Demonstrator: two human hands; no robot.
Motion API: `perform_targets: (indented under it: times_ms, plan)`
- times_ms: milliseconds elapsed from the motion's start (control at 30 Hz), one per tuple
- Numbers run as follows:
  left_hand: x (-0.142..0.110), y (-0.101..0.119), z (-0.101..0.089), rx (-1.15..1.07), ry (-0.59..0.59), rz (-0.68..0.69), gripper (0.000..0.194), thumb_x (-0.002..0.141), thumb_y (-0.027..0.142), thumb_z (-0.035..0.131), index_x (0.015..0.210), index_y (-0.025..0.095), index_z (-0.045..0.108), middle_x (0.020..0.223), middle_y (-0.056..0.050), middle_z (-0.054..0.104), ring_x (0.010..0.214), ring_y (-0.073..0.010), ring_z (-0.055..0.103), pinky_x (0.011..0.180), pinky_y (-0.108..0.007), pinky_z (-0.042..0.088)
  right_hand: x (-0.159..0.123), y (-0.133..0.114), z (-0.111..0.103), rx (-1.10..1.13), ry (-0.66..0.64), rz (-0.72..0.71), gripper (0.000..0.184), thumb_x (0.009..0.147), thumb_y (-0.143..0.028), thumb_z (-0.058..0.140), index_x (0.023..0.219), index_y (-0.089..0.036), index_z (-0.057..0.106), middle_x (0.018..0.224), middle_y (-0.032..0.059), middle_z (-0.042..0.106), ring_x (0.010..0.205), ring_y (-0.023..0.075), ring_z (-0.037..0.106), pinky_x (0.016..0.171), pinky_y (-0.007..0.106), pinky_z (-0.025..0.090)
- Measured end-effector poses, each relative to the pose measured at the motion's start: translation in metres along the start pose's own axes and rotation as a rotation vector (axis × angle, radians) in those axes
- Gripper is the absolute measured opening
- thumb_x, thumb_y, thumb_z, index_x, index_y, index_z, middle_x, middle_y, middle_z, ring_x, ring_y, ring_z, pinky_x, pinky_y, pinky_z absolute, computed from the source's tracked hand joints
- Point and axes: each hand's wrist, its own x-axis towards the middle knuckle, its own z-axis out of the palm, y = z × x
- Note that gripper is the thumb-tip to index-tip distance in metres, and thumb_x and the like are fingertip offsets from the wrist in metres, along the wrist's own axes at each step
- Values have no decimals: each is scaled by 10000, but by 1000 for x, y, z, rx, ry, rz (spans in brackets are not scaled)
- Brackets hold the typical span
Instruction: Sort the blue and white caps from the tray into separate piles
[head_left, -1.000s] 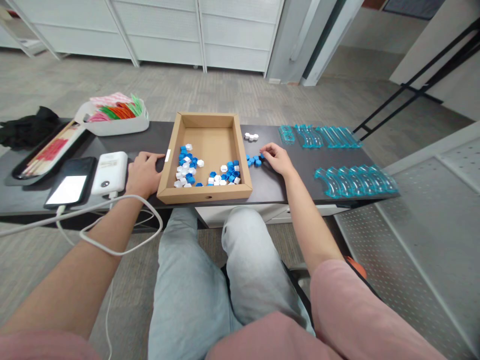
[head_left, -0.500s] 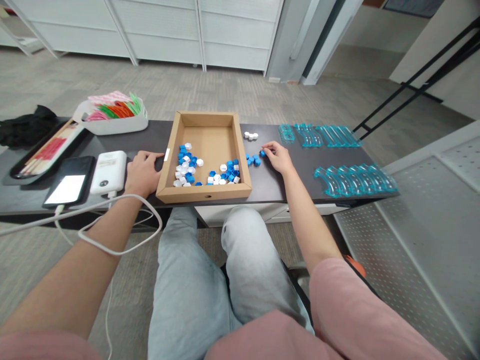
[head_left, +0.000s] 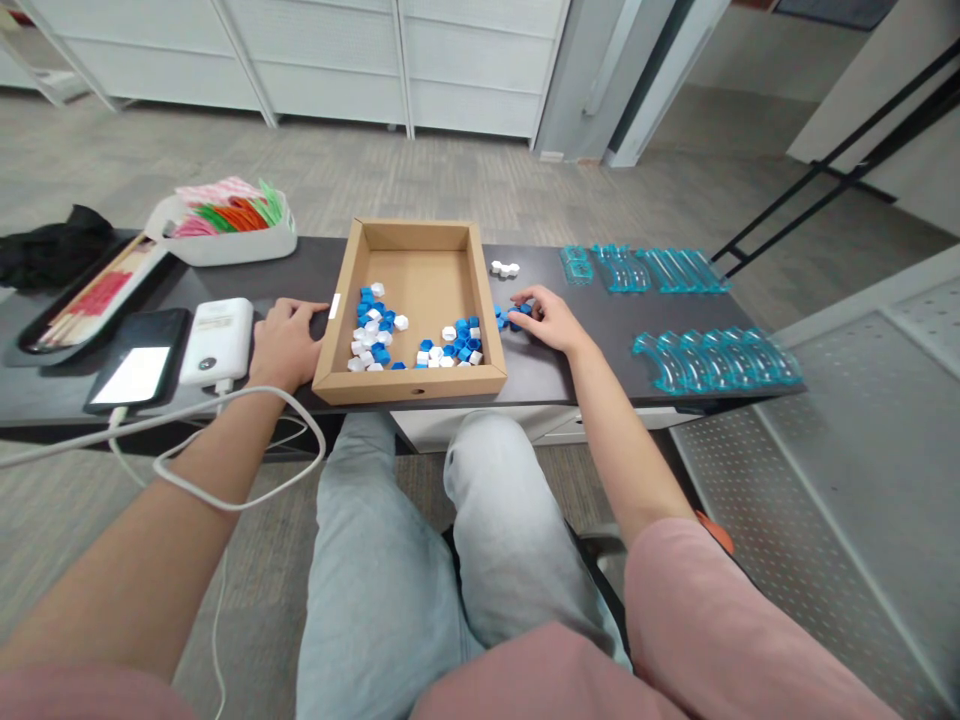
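A cardboard box [head_left: 420,384] sits in front of me with small blue and white hexagonal blocks [head_left: 375,330] in its near half. My left hand [head_left: 287,343] rests on the table at the box's left wall, holding nothing, its fingers partly stretched toward the wall. Just beyond the right wall, my right hand [head_left: 550,320] has its thumb and fingers around a group of blue hexagonal blocks [head_left: 501,318] on the table. The fingers partly hide these blocks. A short row of white blocks [head_left: 505,269] lies farther back, apart from the hand.
Clear teal plastic pieces lie in rows at right, including curved ones [head_left: 716,360]. To my left are a white power bank [head_left: 217,342], a phone [head_left: 139,360], a black tray [head_left: 94,300] and a white basket [head_left: 247,248]. A white cable [head_left: 247,500] loops over my left forearm.
My right hand has moved slightly left, bringing the single blue block it pinched up to the other blue blocks. My left hand stays at the box.
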Motion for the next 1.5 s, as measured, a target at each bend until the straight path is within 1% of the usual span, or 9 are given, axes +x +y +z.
perform_targets:
  times_ms: [400,567,700,800,967,1133,1233,1367,1500]
  plan:
    - [-4,1,1,-31,19,26,679,1171,473,512,1703,98,707,1659,-266,626,1542,-456,579,1361,-584,418,2,-5,-3,80,50,67,554,951,-778,857,1142,-260,814,1043,57,773,832,235,624,864,417,588]
    - [1,-4,7,-27,41,20,700,1107,551,614,1686,181,745,1636,-249,645,1524,-469,612,1323,-553,462,7,-10,-6,143,238,109,679,922,-961,749,1026,-291,720,938,28,705,865,245,600,826,397,543]
    - [5,-8,14,-25,77,32,688,1069,535,654,1666,210,764,1620,-243,659,1512,-479,630,1318,-570,470,20,-34,-5,165,373,3,684,998,-984,678,977,-301,665,884,14,628,832,240,563,793,394,518]
    - [5,-10,18,-39,99,41,651,1086,499,614,1651,217,774,1603,-241,670,1506,-481,634,1311,-589,472,39,-77,9,172,174,-161,572,1079,-860,725,1046,-289,719,920,21,663,849,233,595,795,376,529]
    - [5,-11,19,-39,110,44,628,1079,469,614,1635,233,783,1589,-235,683,1488,-481,646,1291,-594,484,81,-155,67,-88,-395,-380,284,1100,-447,822,1274,-223,799,1223,91,791,1052,272,718,977,401,585]
    - [4,-9,17,-43,113,43,631,1099,494,586,1636,222,777,1598,-242,682,1505,-483,633,1308,-591,474,99,-182,114,-378,-657,-375,260,1009,-120,780,1265,-161,800,1326,163,824,1192,330,761,1036,411,576]
    - [3,-8,16,-48,109,43,639,1101,502,580,1645,226,769,1601,-240,679,1510,-484,626,1310,-588,469,96,-176,113,-279,-674,-385,338,1020,-100,757,1353,-160,767,1232,126,842,1105,291,763,999,385,582]
    - [2,-7,14,-58,102,29,643,1076,494,601,1640,237,774,1587,-232,681,1501,-487,623,1312,-595,465,89,-157,85,-7,-610,-395,297,1109,-276,753,1398,-209,753,1212,79,823,1028,244,739,954,371,615]
    - [0,-5,11,-72,86,27,667,1043,480,622,1643,232,776,1580,-233,676,1517,-483,606,1336,-596,447,88,-120,48,150,-284,-312,309,1138,-522,774,1318,-272,800,1259,80,783,1103,259,736,971,402,649]
